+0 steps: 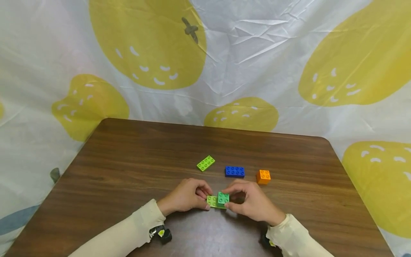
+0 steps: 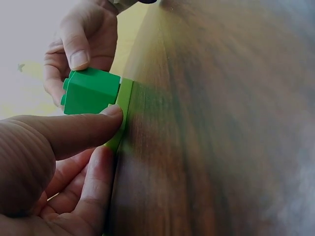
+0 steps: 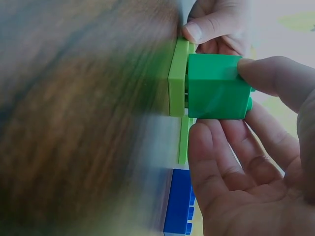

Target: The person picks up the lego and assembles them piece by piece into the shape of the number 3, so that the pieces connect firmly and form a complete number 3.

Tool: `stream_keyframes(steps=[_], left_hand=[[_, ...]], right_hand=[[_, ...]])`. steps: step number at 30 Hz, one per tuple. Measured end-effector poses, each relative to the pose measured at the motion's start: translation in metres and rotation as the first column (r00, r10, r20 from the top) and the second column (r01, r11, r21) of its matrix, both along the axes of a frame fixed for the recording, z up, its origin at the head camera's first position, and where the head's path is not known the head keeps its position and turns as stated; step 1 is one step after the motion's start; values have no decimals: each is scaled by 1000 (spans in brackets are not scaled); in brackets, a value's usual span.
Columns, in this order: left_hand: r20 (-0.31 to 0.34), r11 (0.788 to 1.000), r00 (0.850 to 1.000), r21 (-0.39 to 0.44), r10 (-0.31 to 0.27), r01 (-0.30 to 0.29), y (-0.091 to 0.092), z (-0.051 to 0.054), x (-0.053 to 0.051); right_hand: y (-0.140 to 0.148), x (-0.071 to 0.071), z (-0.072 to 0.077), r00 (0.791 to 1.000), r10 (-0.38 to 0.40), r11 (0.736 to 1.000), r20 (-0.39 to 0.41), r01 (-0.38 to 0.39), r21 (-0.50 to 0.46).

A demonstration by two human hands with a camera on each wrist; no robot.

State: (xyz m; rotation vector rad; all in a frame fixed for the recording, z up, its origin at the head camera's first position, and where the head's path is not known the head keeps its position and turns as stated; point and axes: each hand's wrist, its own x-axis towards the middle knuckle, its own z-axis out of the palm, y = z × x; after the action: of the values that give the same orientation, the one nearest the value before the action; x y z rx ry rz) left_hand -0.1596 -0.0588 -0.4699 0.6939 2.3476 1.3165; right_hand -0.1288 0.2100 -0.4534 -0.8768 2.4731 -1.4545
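Observation:
A light green flat brick (image 1: 211,201) lies on the table between the hands, and my left hand (image 1: 187,195) pinches its left end between thumb and fingers. Over its right part is a darker green square brick (image 1: 223,198), held by my right hand (image 1: 253,201) between thumb and fingers. In the right wrist view a thin gap shows between the green brick (image 3: 216,88) and the flat brick (image 3: 178,78). The left wrist view has my left thumb against the flat brick (image 2: 126,98), beside the green brick (image 2: 91,93).
Beyond the hands lie a second light green flat brick (image 1: 206,163), a blue brick (image 1: 234,171) and an orange square brick (image 1: 263,176). The brown wooden table (image 1: 154,153) ends at a fruit-patterned cloth (image 1: 231,64) behind it.

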Motion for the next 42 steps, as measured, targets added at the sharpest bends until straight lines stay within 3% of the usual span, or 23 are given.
stream_keyframes(steps=[17, 42], left_hand=[[12, 1000, 1000, 3, 11, -11, -1, 0, 2], [21, 999, 1000, 39, 7, -8, -2, -3, 0]], right_hand=[[0, -3, 0, 999, 41, 999, 28, -41, 6], [1, -3, 4, 999, 17, 997, 51, -21, 74]])
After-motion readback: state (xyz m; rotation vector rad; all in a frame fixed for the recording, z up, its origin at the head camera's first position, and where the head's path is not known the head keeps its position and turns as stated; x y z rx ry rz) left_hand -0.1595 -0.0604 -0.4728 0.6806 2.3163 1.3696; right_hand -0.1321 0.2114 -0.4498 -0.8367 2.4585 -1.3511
